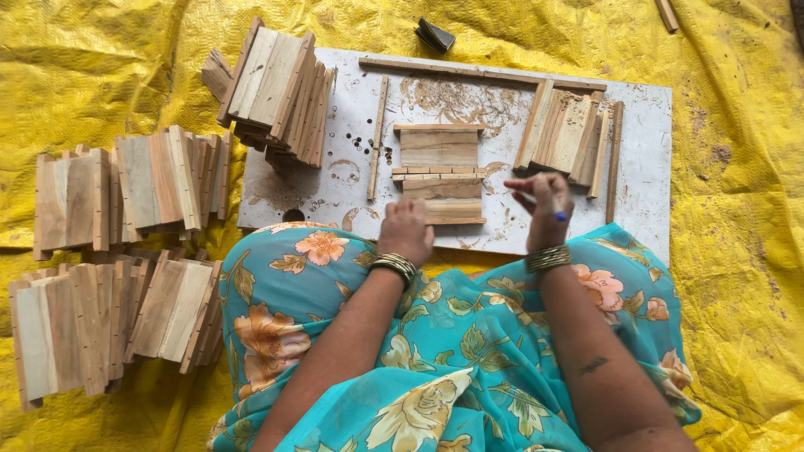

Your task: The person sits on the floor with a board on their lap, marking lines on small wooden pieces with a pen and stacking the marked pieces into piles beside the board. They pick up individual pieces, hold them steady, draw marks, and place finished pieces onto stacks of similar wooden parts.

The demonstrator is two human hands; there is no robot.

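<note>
Landmark: white rectangular work board (645, 151).
Left hand (406, 230): curled closed at the board's near edge, touching the pale wooden slat assembly (440, 172).
Right hand (544, 205): a small blue-tipped pen (559, 213) is pinched, over the board.

A crumpled yellow tarpaulin (100, 75) covered the ground in even daylight, dusted with wood shavings, under a worn white board (645, 167).

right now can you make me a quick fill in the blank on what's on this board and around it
1. The white board lies on a ____ sheet.
2. The left hand rests on a small assembly of ____ slats.
3. The right hand pinches something with a ____ tip.

Missing words: yellow; wooden; blue
</note>
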